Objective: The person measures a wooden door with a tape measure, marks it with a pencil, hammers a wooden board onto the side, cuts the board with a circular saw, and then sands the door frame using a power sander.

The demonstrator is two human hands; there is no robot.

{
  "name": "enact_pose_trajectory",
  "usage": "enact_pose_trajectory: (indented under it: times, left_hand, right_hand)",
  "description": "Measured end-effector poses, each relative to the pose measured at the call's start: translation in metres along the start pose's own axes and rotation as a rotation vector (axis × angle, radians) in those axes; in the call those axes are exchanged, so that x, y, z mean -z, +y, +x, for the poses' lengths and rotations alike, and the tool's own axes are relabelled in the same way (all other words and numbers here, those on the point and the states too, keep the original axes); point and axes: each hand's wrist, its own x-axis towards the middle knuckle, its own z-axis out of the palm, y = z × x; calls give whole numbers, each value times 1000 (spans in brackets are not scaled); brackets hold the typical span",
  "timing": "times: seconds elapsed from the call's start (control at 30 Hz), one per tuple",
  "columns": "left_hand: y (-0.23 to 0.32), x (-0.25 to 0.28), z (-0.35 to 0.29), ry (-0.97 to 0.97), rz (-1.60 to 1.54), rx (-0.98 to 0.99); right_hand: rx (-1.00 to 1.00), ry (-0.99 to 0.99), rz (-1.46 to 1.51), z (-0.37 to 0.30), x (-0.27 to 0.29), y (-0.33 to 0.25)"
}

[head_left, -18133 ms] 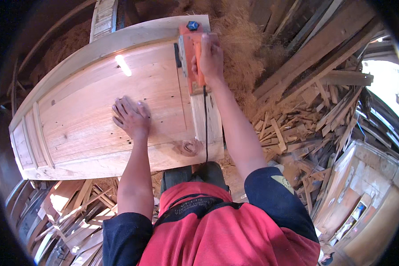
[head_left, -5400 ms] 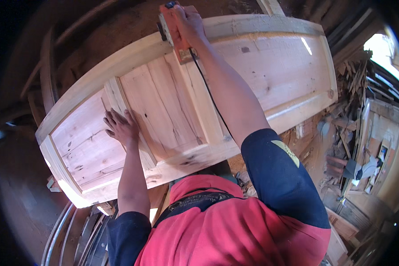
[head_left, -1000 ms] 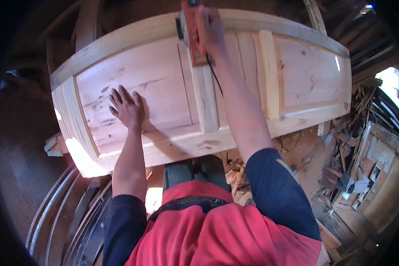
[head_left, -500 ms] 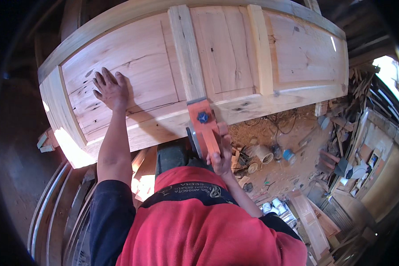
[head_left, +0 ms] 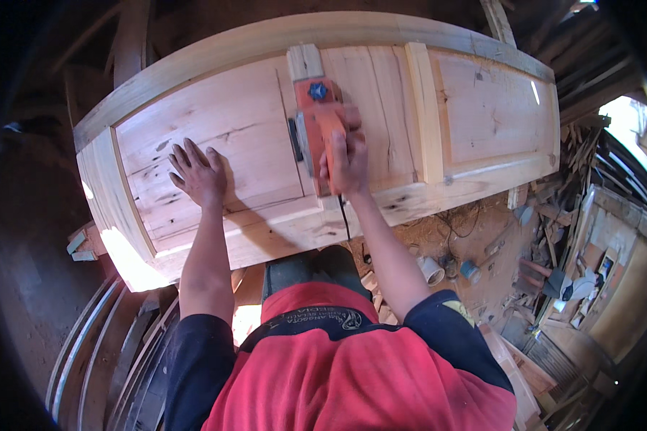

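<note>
A pale wooden door panel [head_left: 244, 115] with raised rails and crosspieces lies flat in front of me. My right hand [head_left: 349, 158] is wrapped round the handle of an orange electric planer [head_left: 315, 118] with a blue knob at its front. The planer rests lengthwise over the left crosspiece [head_left: 305, 61], whose far end shows beyond it. A black cord [head_left: 344, 215] trails from the tool's rear toward me. My left hand [head_left: 203, 176] lies flat on the left recessed board, fingers spread, holding nothing.
Long curved strips or boards [head_left: 97, 337] stand at the lower left. A white bucket [head_left: 431, 271] and a blue-marked tub [head_left: 470, 271] sit on the dusty floor at right. Scrap wood [head_left: 579, 172] is piled along the right side, beside a wooden box [head_left: 611, 251] of odds and ends.
My right hand has pushed the planer away from me along the crosspiece, from the near rail toward the far edge. The left hand stays flat on the panel.
</note>
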Motion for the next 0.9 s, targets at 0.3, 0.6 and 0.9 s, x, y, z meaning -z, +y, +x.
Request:
enact_pose_trajectory:
  times: [0.3, 0.6, 0.9]
  left_hand:
    - [-4, 3, 4, -14, 13, -12]
    - [-6, 1, -3, 5, -20, -32]
    - [1, 1, -3, -32, 13, 5]
  right_hand:
    - [265, 94, -93, 217, -52, -67]
    - [53, -23, 32, 85, -22, -37]
    - [-238, 13, -81, -289, 83, 75]
